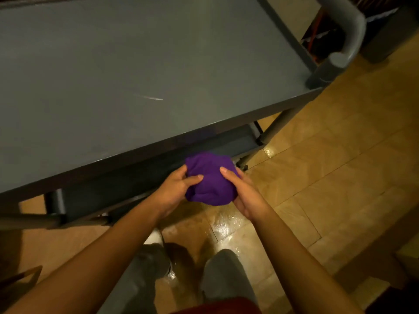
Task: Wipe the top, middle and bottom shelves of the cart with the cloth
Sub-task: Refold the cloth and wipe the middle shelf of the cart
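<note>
Both forearms enter from bottom of frame. I note left hand and right hand clasping bunched purple cloth at centre, just off front edge of cart's grey top shelf; lower shelf shows beneath.

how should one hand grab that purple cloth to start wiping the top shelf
Probably from above, palm over the rounded top of the purple cloth. It is bunched into a ball between the left hand and right hand, so fingers wrapped over the bulge would hold the folds together and leave its underside free to press on the top shelf.
</note>
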A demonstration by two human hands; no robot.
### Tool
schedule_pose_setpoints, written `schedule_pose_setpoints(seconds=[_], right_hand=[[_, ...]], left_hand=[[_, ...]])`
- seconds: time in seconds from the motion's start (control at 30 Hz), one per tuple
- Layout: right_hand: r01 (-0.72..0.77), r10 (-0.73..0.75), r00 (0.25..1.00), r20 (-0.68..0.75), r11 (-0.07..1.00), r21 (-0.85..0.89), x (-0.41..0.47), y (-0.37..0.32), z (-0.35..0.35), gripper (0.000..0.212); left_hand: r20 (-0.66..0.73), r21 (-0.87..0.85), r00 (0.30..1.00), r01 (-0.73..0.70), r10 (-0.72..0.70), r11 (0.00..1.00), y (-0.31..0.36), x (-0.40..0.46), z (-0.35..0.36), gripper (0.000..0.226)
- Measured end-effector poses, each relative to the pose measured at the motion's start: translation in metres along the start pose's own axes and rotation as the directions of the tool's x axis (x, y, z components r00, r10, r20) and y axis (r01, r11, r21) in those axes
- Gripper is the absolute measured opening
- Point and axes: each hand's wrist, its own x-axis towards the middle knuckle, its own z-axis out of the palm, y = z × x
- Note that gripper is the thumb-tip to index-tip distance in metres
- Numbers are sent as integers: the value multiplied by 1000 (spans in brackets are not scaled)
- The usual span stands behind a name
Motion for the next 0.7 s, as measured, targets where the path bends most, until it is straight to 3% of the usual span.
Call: schedule_pose_setpoints(seconds=[0.1, 0.23, 0.37, 0.47, 0.6, 0.7], right_hand=[[133, -137, 990, -38, 986, -102, 42, 11, 0, 37], [258, -262, 965, -3, 952, -166, 91, 34, 3, 42], [325, -315, 945, 88, 934, -147, 134, 53, 4, 47], [406, -394, 912, 112, 906, -120, 162, 55, 3, 46], [555, -538, 832, 138, 809, -195, 186, 65, 3, 58], [607, -581, 794, 178, 743, -284, 199, 72, 4, 69]], left_hand=[[-3, 94, 1000, 6, -6, 996, -6, 34, -27, 34], [98, 113, 995, -7, -4, 994, -22, 76, -60, 63], [158, 75, 982, -115, 102, 991, -41, 118, -76, 37], [198, 104, 948, -275, 251, 956, -46, 146, -85, 36], [105, 186, 890, -455, 443, 871, -52, 169, -96, 32], [48, 252, 866, -492, 497, 833, -56, 177, -101, 27]])
